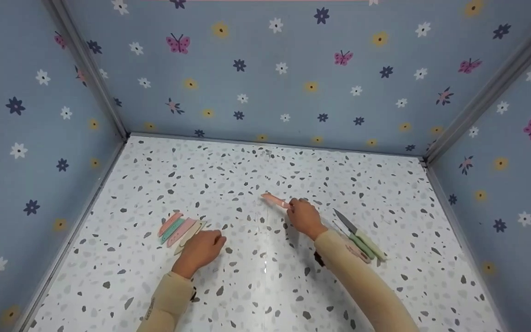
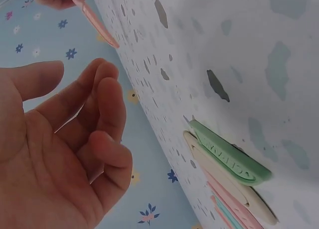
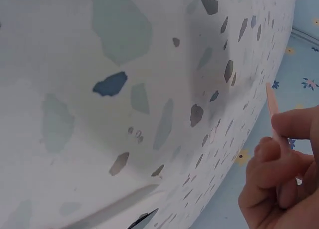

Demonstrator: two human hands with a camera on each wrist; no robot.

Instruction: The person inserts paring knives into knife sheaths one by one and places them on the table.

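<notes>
My right hand [image 1: 304,217] grips a coral knife [image 1: 274,200] near its handle end, pointing left above the speckled table. In the right wrist view, thumb and fingers pinch this knife [image 3: 271,100]. My left hand [image 1: 201,249] is empty, its fingers loosely bent, beside a row of flat blade covers. The row holds a coral cover [image 1: 170,224], a teal cover [image 1: 172,231], a pink cover [image 1: 181,232] and a cream cover [image 1: 197,228]. A green cover [image 2: 232,156] shows in the left wrist view; the left hand hides it from the head view.
Right of the right forearm lie a knife with a pale green handle [image 1: 370,244], one with a darker green handle [image 1: 361,245] and a pinkish handle [image 1: 356,252] partly behind the sleeve. Flower-patterned panels [image 1: 265,69] enclose the table's back and sides.
</notes>
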